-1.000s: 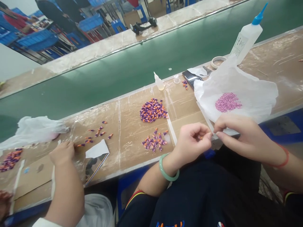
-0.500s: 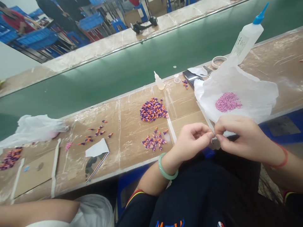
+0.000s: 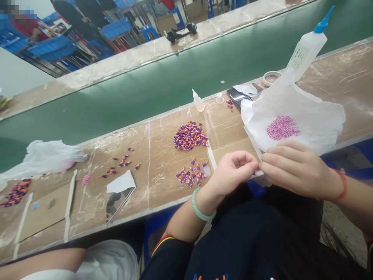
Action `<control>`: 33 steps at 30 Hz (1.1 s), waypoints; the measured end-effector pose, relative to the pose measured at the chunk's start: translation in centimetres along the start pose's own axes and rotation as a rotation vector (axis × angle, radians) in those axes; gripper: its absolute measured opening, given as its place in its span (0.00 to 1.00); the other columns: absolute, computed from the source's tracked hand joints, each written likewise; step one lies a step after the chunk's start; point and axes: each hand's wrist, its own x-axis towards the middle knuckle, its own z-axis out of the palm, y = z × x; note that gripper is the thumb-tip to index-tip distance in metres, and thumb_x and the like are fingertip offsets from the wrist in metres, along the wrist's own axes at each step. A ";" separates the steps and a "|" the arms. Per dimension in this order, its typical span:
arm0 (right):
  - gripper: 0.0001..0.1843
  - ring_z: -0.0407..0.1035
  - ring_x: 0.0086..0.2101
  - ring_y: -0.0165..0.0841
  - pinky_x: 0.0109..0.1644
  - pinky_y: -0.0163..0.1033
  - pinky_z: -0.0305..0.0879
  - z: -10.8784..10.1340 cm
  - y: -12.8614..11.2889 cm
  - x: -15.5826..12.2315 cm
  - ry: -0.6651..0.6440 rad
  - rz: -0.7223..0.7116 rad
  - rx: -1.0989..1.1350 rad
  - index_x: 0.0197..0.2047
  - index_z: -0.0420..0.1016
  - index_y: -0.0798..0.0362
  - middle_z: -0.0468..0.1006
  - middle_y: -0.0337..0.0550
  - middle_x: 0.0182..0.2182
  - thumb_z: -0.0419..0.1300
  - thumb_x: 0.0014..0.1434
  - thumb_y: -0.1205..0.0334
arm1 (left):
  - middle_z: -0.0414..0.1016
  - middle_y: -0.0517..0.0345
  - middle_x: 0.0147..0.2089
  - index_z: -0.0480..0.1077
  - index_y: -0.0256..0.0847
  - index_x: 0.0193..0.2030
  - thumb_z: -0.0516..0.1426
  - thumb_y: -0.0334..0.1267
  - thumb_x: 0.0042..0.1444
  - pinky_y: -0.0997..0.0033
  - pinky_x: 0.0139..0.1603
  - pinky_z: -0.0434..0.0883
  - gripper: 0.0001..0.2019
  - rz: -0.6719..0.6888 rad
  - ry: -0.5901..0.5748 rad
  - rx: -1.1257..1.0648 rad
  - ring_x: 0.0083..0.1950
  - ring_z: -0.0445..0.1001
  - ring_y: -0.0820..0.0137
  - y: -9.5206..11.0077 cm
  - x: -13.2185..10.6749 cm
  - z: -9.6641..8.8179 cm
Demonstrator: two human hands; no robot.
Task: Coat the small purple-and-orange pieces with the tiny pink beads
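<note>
Over the table's front edge, my left hand (image 3: 237, 170) is closed in a pinch, with a bit of a small purple piece (image 3: 254, 173) showing at the fingertips. My right hand (image 3: 294, 167) is right beside it, fingers together and bent toward the left fingertips. Its thumb is hidden, and whatever it pinches cannot be made out. Just beyond the right hand, a heap of tiny pink pieces (image 3: 282, 127) lies on crumpled white paper (image 3: 317, 112). Left of my hands are a dense pile of small purple-and-orange pieces (image 3: 190, 136) and a looser group (image 3: 190, 174).
A large blue-tipped bottle (image 3: 307, 52) leans near a tape roll (image 3: 271, 78) and phone (image 3: 237, 97). A small dropper bottle (image 3: 198, 102) stands behind the piles. A white plastic bag (image 3: 51, 155) lies at left. A neighbour's arm (image 3: 43, 264) shows lower left.
My right hand has turned so its fingers now cover the thumb, and its fingertips have shifted slightly left. The purple piece now shows at my left fingertips. The view has shifted a little.
</note>
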 end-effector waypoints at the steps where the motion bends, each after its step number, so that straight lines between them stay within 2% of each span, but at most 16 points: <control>1: 0.08 0.71 0.34 0.35 0.38 0.42 0.67 0.1 -0.1 0.0 0.025 0.081 0.088 0.40 0.70 0.51 0.77 0.42 0.33 0.54 0.68 0.73 | 0.66 0.62 0.24 0.68 0.35 0.29 0.67 0.53 0.53 0.81 0.24 0.58 0.22 0.060 0.021 0.039 0.23 0.58 0.82 0.1 -0.1 0.1; 4: 0.07 0.69 0.29 0.29 0.34 0.35 0.67 0.2 -0.4 0.1 0.017 0.417 0.452 0.37 0.70 0.52 0.75 0.38 0.30 0.55 0.66 0.73 | 0.69 0.60 0.25 0.69 0.35 0.29 0.62 0.42 0.58 0.81 0.25 0.61 0.13 0.281 0.106 0.264 0.24 0.62 0.80 0.5 -0.6 0.5; 6: 0.08 0.67 0.26 0.26 0.30 0.31 0.64 0.2 -0.8 0.2 -0.027 0.567 0.630 0.34 0.69 0.53 0.72 0.35 0.26 0.55 0.65 0.72 | 0.71 0.60 0.25 0.69 0.36 0.28 0.59 0.34 0.58 0.81 0.26 0.63 0.08 0.457 0.157 0.460 0.25 0.64 0.79 0.7 -0.9 0.7; 9: 0.08 0.65 0.24 0.25 0.28 0.29 0.63 0.2 -1.2 0.4 -0.032 0.663 0.730 0.31 0.69 0.53 0.71 0.34 0.25 0.56 0.62 0.72 | 0.73 0.61 0.25 0.70 0.37 0.28 0.58 0.29 0.57 0.82 0.27 0.65 0.07 0.671 0.204 0.672 0.25 0.66 0.79 0.9 -1.0 0.7; 14: 0.09 0.64 0.23 0.26 0.27 0.30 0.61 0.3 -1.6 0.9 -0.026 0.721 0.734 0.29 0.70 0.53 0.71 0.35 0.23 0.55 0.60 0.71 | 0.74 0.61 0.25 0.70 0.38 0.28 0.58 0.29 0.57 0.80 0.28 0.67 0.07 0.768 0.249 0.816 0.23 0.67 0.78 0.3 -0.9 0.5; 20: 0.08 0.62 0.22 0.26 0.26 0.30 0.59 1.0 -1.6 1.0 -0.017 0.746 0.704 0.28 0.69 0.53 0.70 0.34 0.22 0.56 0.58 0.70 | 0.75 0.60 0.26 0.70 0.38 0.28 0.57 0.29 0.57 0.80 0.29 0.67 0.07 0.764 0.267 0.833 0.25 0.68 0.78 0.1 -0.9 0.2; 23: 0.07 0.62 0.22 0.26 0.26 0.30 0.60 1.4 -1.6 1.1 -0.013 0.751 0.749 0.27 0.69 0.53 0.70 0.35 0.22 0.56 0.56 0.70 | 0.74 0.60 0.26 0.70 0.37 0.29 0.58 0.30 0.58 0.80 0.28 0.65 0.07 0.648 0.229 0.723 0.25 0.68 0.78 0.4 -1.2 0.1; 26: 0.07 0.64 0.23 0.26 0.28 0.30 0.62 1.5 -1.5 1.3 -0.015 0.751 0.858 0.28 0.68 0.53 0.71 0.35 0.23 0.55 0.58 0.70 | 0.74 0.58 0.28 0.72 0.36 0.33 0.59 0.37 0.63 0.80 0.28 0.66 0.09 0.482 0.196 0.481 0.26 0.68 0.78 0.4 -1.5 -0.4; 29: 0.08 0.65 0.24 0.26 0.28 0.30 0.63 1.7 -0.9 1.5 -0.069 0.719 0.900 0.28 0.68 0.53 0.70 0.35 0.23 0.55 0.59 0.70 | 0.72 0.59 0.28 0.71 0.36 0.40 0.63 0.47 0.62 0.80 0.28 0.67 0.14 0.372 0.248 0.265 0.26 0.68 0.78 -0.1 -2.0 -1.9; 33: 0.08 0.62 0.23 0.26 0.28 0.31 0.58 3.1 0.8 1.3 -0.190 0.561 0.704 0.27 0.65 0.53 0.67 0.35 0.22 0.54 0.58 0.70 | 0.71 0.59 0.27 0.71 0.35 0.35 0.68 0.53 0.55 0.80 0.26 0.67 0.21 0.296 0.383 0.214 0.23 0.66 0.79 -1.2 -3.3 -4.8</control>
